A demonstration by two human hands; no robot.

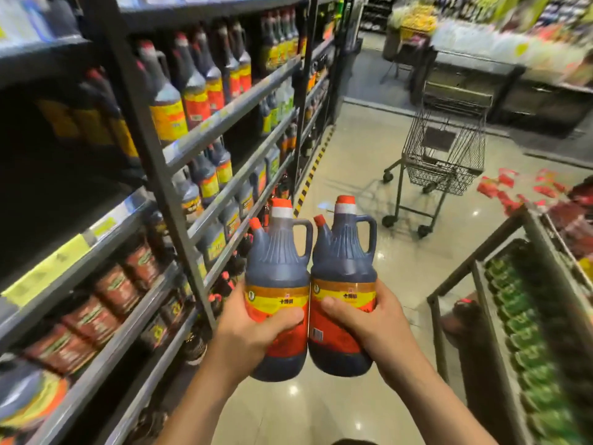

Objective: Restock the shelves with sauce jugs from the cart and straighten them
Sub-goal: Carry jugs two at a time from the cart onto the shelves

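**Two jugs in hand, shelves to the left**

We carry two sauce jugs side by side at lower centre of the frame, touching each other, both upright w/ red caps. Our left hand [253, 329] wraps the left jug [277, 284] at its label, thumb across the front; our right hand [369, 319] clamps the right jug [344, 277] the same way, fingers curled round the back, out of view. The shelves [224, 117] run along the left of the frame, stocked w/ similar dark jugs; a dark gap shows at mid left. A wire cart [446, 155] stands at upper right, well apart from us, basket apparently empty. We judge this the carry step: jugs fetched, not yet shelved. Next move calls for turning left, finding a free slot, setting each jug down upright, label outward, then squaring up the row. Background is blurred, so exact slot is unclear.
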